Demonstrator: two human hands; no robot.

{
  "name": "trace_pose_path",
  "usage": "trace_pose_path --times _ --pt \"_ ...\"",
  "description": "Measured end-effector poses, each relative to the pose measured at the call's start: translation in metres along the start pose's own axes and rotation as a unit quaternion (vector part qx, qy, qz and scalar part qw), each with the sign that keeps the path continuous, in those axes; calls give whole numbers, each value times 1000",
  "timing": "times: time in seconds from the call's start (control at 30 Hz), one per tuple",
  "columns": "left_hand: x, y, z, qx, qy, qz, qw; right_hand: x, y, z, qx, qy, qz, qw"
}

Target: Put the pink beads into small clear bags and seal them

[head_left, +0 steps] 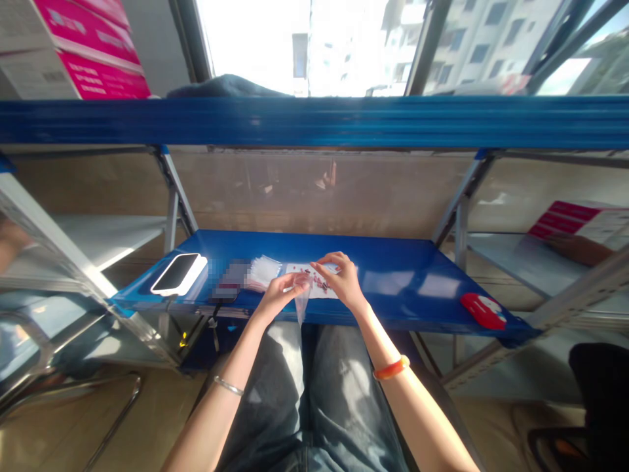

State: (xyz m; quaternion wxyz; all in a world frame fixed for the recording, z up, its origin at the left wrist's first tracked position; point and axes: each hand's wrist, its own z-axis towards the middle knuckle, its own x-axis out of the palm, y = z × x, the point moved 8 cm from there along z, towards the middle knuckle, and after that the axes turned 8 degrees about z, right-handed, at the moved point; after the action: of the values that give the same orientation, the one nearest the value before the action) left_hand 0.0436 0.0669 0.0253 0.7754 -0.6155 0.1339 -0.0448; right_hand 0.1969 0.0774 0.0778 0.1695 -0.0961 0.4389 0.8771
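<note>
My left hand [281,293] pinches the top of a small clear plastic bag [301,305] that hangs over the front edge of the blue shelf [403,275]. Just to its right, my right hand [341,278] hovers with fingers bent over a white sheet [322,282] carrying several small red pieces; whether it grips one is too small to tell. A stack of clear bags [263,271] lies left of the sheet. I sit with my knees under the shelf.
A phone [177,273] lies face up on the shelf's left end, and a red oval object [484,310] sits at the right end. Pink and white boxes [83,49] stand on the upper shelf. Another person's arm [577,248] rests on the right-hand shelf by a pink box [577,221].
</note>
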Motion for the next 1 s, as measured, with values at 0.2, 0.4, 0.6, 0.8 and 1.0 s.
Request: trace_pose_path --times 0.2,0.4,0.6,0.8,1.0 --pt "4 -3 0 24 23 3 999 11 32 -2 -44 98 13 994" --pt "-2 -3 0 4 -2 18 1000 -1 7 3 -3 35 -50 998" --pt "-2 -4 1 -7 -1 21 1000 5 -54 -9 132 88 -239 958" --pt "-2 -1 3 -9 -14 12 1000 16 -81 -31 165 106 -308 931" --pt "-7 2 3 -14 -14 22 1000 22 -84 -35 143 117 -314 931"
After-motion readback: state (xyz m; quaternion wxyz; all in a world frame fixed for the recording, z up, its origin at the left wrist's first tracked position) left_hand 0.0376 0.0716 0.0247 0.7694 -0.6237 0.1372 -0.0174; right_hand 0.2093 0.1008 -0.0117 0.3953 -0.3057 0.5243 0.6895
